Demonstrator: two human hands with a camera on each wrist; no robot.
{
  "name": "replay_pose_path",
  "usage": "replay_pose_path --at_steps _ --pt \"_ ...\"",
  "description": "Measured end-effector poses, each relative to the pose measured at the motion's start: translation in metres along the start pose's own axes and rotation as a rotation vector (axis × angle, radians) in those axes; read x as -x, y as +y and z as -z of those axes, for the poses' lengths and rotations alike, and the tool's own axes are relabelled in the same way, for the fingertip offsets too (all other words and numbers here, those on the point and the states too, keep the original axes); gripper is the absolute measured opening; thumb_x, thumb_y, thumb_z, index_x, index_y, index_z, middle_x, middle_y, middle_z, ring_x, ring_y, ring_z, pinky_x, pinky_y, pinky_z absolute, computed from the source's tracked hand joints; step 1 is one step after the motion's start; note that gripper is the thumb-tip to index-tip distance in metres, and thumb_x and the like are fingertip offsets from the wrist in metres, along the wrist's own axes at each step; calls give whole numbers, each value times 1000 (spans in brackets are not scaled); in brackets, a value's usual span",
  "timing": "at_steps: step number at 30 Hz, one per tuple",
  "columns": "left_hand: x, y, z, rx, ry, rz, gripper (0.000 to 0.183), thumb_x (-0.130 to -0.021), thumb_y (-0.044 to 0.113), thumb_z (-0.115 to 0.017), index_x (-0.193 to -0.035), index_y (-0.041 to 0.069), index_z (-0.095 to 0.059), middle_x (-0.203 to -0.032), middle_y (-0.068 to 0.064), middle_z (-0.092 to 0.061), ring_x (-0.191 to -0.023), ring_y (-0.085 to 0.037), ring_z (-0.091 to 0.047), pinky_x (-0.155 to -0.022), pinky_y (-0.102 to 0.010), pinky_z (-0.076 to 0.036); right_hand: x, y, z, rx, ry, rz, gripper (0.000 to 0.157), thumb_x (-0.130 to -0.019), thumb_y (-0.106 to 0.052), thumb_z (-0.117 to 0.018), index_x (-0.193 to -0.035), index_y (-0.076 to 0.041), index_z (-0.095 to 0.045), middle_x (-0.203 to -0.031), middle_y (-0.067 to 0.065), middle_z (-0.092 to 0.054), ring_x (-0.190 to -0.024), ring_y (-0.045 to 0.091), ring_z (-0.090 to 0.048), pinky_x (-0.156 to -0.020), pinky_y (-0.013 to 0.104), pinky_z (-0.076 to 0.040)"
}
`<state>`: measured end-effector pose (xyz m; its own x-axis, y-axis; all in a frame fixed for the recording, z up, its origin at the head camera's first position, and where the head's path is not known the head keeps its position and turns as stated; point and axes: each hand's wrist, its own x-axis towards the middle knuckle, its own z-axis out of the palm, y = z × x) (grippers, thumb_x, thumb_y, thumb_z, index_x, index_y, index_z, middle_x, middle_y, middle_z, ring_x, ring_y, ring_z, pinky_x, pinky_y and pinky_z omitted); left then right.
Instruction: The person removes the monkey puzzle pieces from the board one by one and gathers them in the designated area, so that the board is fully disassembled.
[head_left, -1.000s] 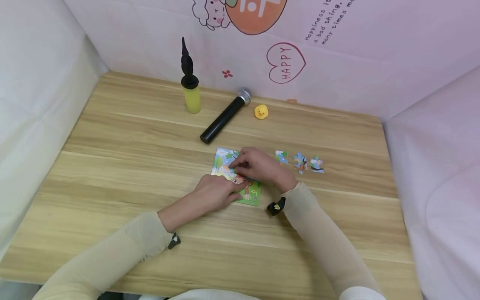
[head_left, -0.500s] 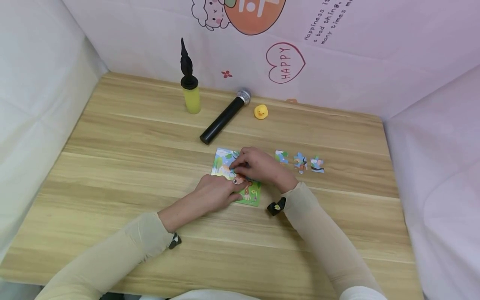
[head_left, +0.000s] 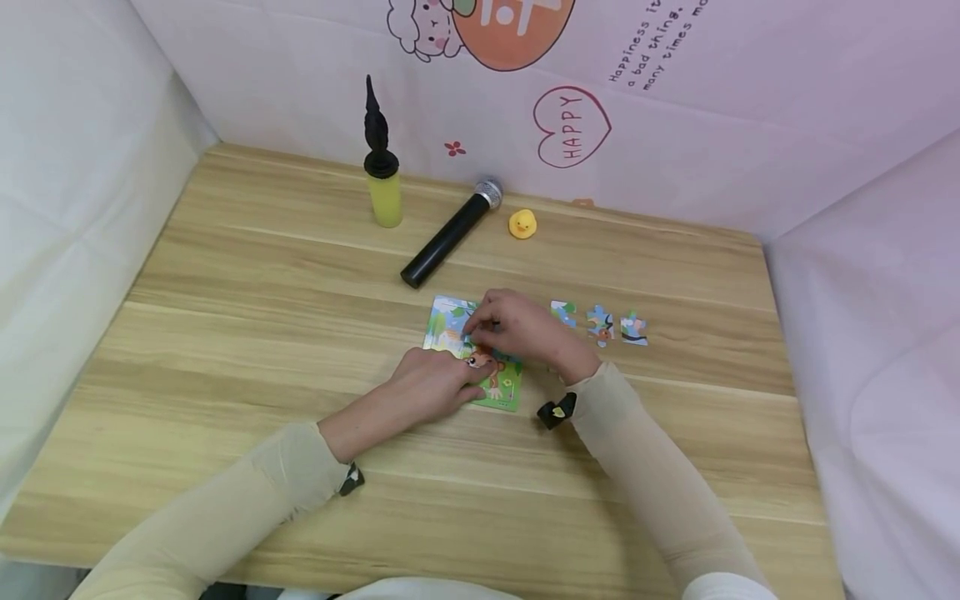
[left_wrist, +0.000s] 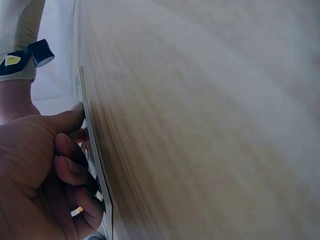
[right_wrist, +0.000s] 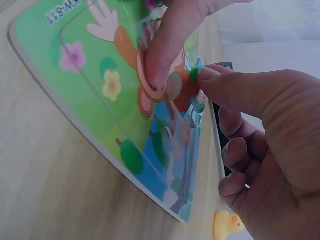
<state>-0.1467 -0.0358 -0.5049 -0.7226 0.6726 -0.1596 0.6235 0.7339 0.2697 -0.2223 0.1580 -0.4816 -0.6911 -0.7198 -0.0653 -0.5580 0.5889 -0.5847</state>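
A shallow puzzle board with a cartoon monkey on green and blue lies flat mid-table. My left hand rests on its lower left, the index finger pressing down on the monkey's face. In the left wrist view, the left thumb touches the board by its edge and the other fingers bend loosely. Over the board's upper right, my right hand pinches a puzzle piece with a green tab between thumb and index finger, tilted up from the picture. The hand hides much of that piece in the head view.
Right of the board lie three loose puzzle pieces in a row. Behind it are a black microphone, a yellow rubber duck and a standing yellow pump with a black top. A printed cloth hangs along the table's back edge.
My right hand has shifted slightly up and to the right, its fingertips sliding a little over the board. The left hand stays where it was.
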Motion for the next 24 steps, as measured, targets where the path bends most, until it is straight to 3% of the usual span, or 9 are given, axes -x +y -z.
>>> replay_pose_path --at_steps 8,14,19,24 --pt "0 0 0 -1 5 4 44 -100 51 -60 -143 41 -59 -55 7 -51 -50 -12 -48 -45 -34 -39 3 -4 12 33 -8 -68 4 -95 -19 -75 -94 -16 -78 -93 -6 -60 -80 9 -56 -75 30 -49" --pt "0 0 0 15 7 5 46 -99 50 -61 -143 39 -59 -56 7 -51 -49 -11 -43 -45 -34 -37 18 0 27 14 -21 -119 6 -94 -19 -77 -89 -15 -76 -91 -3 -62 -76 14 -55 -71 34 -48" --pt "-1 0 -1 24 -12 4 47 -101 50 -59 -146 38 -56 -51 7 -46 -49 -10 -31 -43 -32 -32 45 11 42 -119 15 -265 10 -94 -22 -76 -93 -12 -75 -90 2 -64 -71 19 -54 -65 36 -47" --pt "-1 0 -1 38 -24 6 48 -101 49 -60 -147 37 -55 -52 8 -45 -50 -9 -39 -44 -32 -35 83 31 55 -230 70 -436 17 -97 -28 -72 -99 -11 -75 -95 6 -64 -76 23 -51 -65 36 -45"
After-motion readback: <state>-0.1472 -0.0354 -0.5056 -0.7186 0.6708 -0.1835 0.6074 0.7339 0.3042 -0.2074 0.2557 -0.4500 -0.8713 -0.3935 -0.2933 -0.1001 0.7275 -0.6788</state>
